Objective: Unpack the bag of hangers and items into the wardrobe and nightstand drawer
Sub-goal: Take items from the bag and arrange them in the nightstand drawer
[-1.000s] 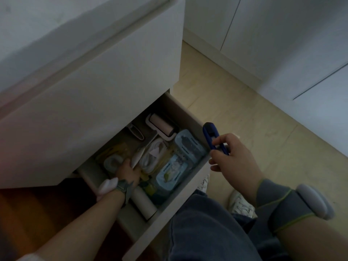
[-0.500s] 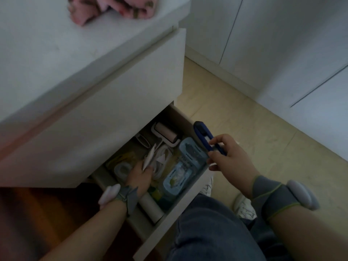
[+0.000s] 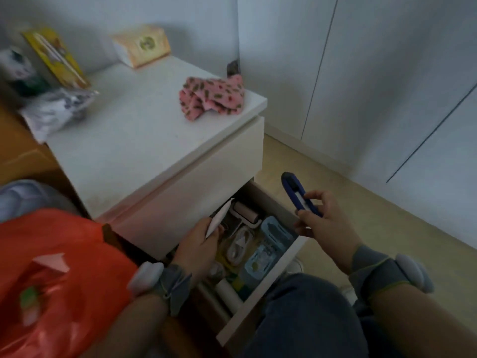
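Left hand [image 3: 197, 245] grips a flat white packet [image 3: 219, 218] over the open white nightstand drawer [image 3: 273, 277]; right hand [image 3: 326, 226] pinches a blue plastic clip [image 3: 296, 193]. Hands apart.

Drawer [image 3: 282, 259] open under the nightstand [image 3: 206, 192]: lint roller [image 3: 246, 215] at its back, cable [image 3: 238, 244] just before it. Left hand [image 3: 198, 244] with a packet [image 3: 219, 215] over the drawer, right hand [image 3: 325, 226] with a clip [image 3: 294, 187] above its right wall. Cloth [image 3: 213, 98] on the worktop's [image 3: 144, 140] right front corner, box [image 3: 142, 45] behind. Bag [image 3: 59, 275] to the left.
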A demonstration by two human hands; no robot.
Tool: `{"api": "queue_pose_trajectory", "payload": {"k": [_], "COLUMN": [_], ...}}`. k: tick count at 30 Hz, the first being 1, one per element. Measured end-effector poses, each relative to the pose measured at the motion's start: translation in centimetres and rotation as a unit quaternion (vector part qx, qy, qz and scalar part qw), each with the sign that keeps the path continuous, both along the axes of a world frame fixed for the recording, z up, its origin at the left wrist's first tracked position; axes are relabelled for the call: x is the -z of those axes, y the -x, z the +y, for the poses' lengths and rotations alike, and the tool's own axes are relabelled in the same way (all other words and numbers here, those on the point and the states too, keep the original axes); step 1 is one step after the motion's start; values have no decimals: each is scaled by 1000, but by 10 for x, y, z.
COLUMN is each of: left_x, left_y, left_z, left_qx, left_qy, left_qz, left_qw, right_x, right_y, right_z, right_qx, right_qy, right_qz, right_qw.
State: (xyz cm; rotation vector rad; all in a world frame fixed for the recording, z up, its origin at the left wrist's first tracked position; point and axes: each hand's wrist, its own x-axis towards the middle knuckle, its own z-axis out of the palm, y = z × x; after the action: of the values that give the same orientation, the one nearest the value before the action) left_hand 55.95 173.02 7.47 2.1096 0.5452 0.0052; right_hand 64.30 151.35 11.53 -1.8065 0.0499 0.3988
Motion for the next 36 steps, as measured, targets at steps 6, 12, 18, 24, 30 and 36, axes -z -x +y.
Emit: {"api": "queue_pose_trajectory", "payload": {"k": [6,12,18,24,30,36], "left_x": [-58,-67,-69,-89,-131,-152], "left_y": [35,45,55,53,18,-19], "left_z": [22,68,72,68,90,120], "left_qx": [56,64,61,51,-77,-156], "left_qy": [-186,-327,-335,-277,-156,-267], "left_qz": [-58,-26,-18,-24,-46,-35], "left_qw": [979,943,940,959,984,950], "right_x": [-48,-74,-98,-106,-105,-101], "right_y": [44,75,95,103,102,91], "right_z": [1,-2,-2,1,7,18], "right_qx": [-24,-26,-27,-27,-33,-34], "right_qy": [-34,-41,-47,-45,-37,-42], "right_qz": [-32,-59,-69,-73,-78,-63], "right_qw": [999,997,996,996,996,997]}}
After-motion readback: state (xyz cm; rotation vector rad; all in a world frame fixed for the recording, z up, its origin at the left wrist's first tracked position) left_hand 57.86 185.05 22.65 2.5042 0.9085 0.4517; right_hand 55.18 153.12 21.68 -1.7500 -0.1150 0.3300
